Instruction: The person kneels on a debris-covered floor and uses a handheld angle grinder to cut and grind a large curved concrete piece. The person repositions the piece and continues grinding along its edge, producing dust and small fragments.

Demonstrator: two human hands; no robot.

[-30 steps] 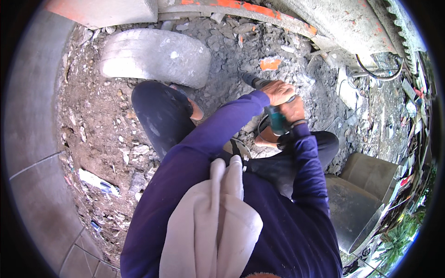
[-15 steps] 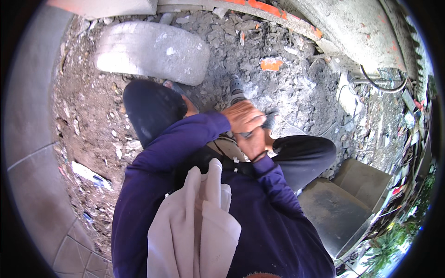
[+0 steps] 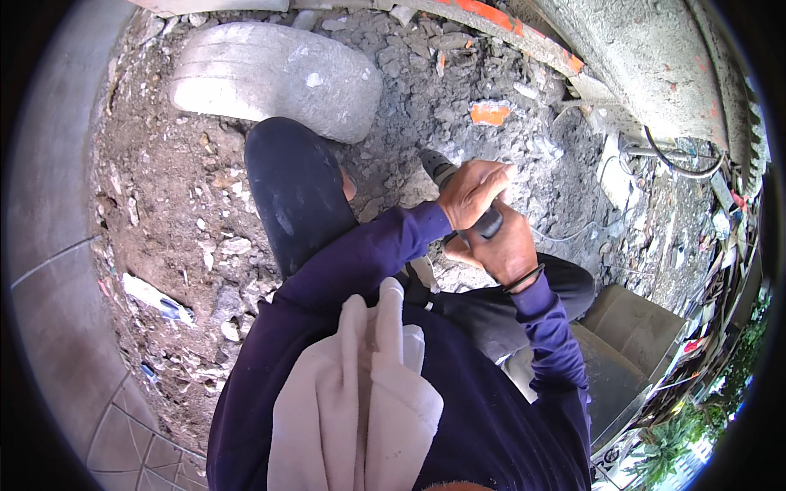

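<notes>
Both my hands hold a dark hand-held tool [image 3: 440,168], which looks like a power drill; its grey, ringed nose points up and left over the broken ground. My left hand [image 3: 477,192] is wrapped over the tool's middle, with the thumb side toward the right. Close by on the right, my right hand [image 3: 509,250] is closed around its rear part, where a black rounded end [image 3: 490,222] shows between the two hands. The fingers hide much of the tool, and whether its tip touches the ground I cannot tell.
A pale rounded concrete block [image 3: 278,78] lies beyond my bent knee. An orange-painted fragment [image 3: 490,113] sits in the rubble. At upper right leans a bulky dusty shape [image 3: 647,65] with a dark hose [image 3: 684,170] below. A grey open box [image 3: 630,335] stands right; paving [image 3: 49,204] runs left.
Both hands and the tool have shifted to the right, and the tool has tilted more. My right forearm has swung outward, and my left knee is further right in view.
</notes>
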